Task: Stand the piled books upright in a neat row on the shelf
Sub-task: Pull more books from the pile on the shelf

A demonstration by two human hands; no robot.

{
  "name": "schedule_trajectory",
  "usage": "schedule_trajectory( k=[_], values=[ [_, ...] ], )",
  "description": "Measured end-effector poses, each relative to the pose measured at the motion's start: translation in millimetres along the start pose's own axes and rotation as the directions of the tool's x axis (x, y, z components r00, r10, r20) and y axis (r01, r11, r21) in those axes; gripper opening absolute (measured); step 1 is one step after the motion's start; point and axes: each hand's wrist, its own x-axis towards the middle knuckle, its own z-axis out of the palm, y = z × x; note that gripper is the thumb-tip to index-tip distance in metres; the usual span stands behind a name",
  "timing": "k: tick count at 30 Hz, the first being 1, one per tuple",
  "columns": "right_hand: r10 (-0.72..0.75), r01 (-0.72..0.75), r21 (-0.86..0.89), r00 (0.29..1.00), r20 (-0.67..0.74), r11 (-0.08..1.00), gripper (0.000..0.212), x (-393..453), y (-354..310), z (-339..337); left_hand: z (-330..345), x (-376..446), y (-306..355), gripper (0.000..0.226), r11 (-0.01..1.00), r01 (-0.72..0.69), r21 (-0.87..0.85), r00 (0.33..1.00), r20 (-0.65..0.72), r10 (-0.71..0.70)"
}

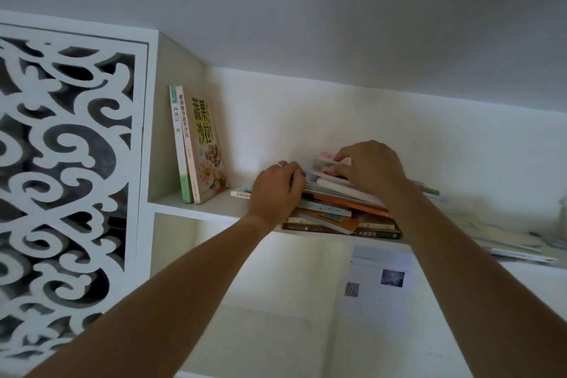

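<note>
I seem to be at home: a white built-in shelf (196, 209) under a plain ceiling, a carved scrollwork panel (67, 181) beside it, a salad cookbook (206, 144) upright, and printed paper (380, 279) stuck below.

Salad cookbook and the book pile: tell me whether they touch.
Apart. The head view shows the salad cookbook standing at the shelf's left end, with a strip of bare shelf between it and the book pile.
</note>
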Motion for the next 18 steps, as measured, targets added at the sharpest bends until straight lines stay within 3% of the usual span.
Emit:
schedule_trajectory(
  k=[3,6,9,12,15,18],
  values=[
    [-0.124,0.095,-0.223,0.985,-0.123,0.97,0.037,1.9,-11.2,12.5,-3.4,1.0,3.4,0.037,1.0,0.006,-0.013,1.0,-0.031,-0.006],
    [-0.206,0.151,-0.281,0.963,-0.175,0.948,0.029,2.4,-9.3,11.8,-8.7,15.5,10.4,0.029,0.999,0.037,-0.016,0.995,-0.093,-0.038],
    [-0.217,0.176,-0.209,0.957,-0.193,0.962,0.035,1.4,-4.7,9.5,-9.7,35.8,19.8,0.027,0.999,-0.04,0.028,0.995,-0.094,0.043],
    [-0.2,0.193,-0.063,0.971,-0.13,0.979,0.045,4.8,0.5,9.7,-5.3,46.6,31.7,0.034,0.988,-0.152,0.011,0.986,0.075,0.151],
    [-0.177,0.18,0.032,0.982,-0.065,0.983,0.059,7.8,-0.2,6.8,-1.8,49.9,28.0,0.033,0.984,-0.176,0.012,0.973,0.151,0.172],
    [-0.16,0.175,0.098,0.977,-0.14,0.98,0.068,8.4,-3.1,8.8,-3.1,54.8,18.9,0.037,0.979,-0.198,0.05,0.96,0.212,0.183]
  ],
)
